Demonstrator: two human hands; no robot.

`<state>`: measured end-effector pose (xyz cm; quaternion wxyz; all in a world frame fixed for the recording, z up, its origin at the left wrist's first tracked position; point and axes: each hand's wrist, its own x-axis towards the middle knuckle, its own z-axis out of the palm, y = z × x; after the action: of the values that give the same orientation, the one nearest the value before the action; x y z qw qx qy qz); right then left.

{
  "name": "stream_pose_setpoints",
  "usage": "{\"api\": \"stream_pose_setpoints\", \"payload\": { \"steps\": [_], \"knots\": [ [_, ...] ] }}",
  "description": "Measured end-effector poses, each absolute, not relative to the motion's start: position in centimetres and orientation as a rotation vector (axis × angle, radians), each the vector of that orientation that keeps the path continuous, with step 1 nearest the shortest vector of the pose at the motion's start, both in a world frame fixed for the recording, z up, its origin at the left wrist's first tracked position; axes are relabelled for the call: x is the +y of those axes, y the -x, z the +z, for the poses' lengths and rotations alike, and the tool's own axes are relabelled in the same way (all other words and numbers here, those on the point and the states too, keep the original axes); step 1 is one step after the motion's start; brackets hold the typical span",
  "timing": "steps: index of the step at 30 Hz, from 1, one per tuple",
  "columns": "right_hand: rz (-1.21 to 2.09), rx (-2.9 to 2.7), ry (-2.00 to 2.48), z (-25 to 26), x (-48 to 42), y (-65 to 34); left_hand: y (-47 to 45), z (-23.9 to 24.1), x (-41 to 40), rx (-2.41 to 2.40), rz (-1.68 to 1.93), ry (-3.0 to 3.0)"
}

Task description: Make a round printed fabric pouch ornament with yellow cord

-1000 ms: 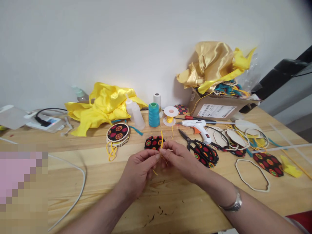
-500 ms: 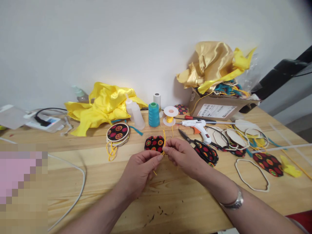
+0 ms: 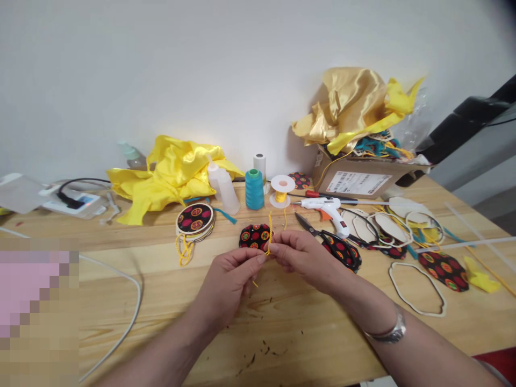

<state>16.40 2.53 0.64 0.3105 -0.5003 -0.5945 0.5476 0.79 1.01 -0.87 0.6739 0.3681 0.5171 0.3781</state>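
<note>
Both my hands meet over the middle of the wooden table (image 3: 306, 333). My left hand (image 3: 229, 285) and my right hand (image 3: 302, 258) each pinch a short yellow cord (image 3: 270, 232), whose upper end sticks up between the fingertips and whose lower end hangs under my left thumb. Just behind the fingertips lies a black fabric-covered disc with red and yellow circles (image 3: 253, 236). A stack of similar patterned discs (image 3: 195, 219) with loose yellow cord lies to the left.
Scissors (image 3: 312, 228), a white glue gun (image 3: 328, 208), a teal thread cone (image 3: 253, 189), a yellow cord spool (image 3: 281, 191) and glue bottles (image 3: 224, 188) stand behind. Yellow fabric (image 3: 169, 174), a cardboard box (image 3: 363, 180), white rings (image 3: 417, 287) and a white cable (image 3: 124, 317) surround the area.
My right hand has shifted slightly, keeping its pinch on the yellow cord; the cord's upper end stays upright. My left hand has barely moved.
</note>
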Motion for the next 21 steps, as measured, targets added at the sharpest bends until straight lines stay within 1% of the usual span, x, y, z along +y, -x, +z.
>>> {"api": "stream_pose_setpoints", "payload": {
  "steps": [6,12,17,21],
  "knots": [
    [1.385,-1.602,1.398,0.93,2.6,-16.36,-0.85,-0.82,0.88,1.17,0.839,-0.833],
    [1.128,-1.748,1.463,0.71,2.59,-16.6,-0.72,-0.4,0.96,1.281,0.858,-1.024],
    [0.87,-1.833,1.491,0.46,2.59,-16.63,-0.55,-0.42,1.01,1.334,1.051,-1.248],
    [0.781,-1.839,1.516,0.47,2.56,-16.61,-0.47,-0.72,0.41,1.365,1.24,-1.716]
  ]
}}
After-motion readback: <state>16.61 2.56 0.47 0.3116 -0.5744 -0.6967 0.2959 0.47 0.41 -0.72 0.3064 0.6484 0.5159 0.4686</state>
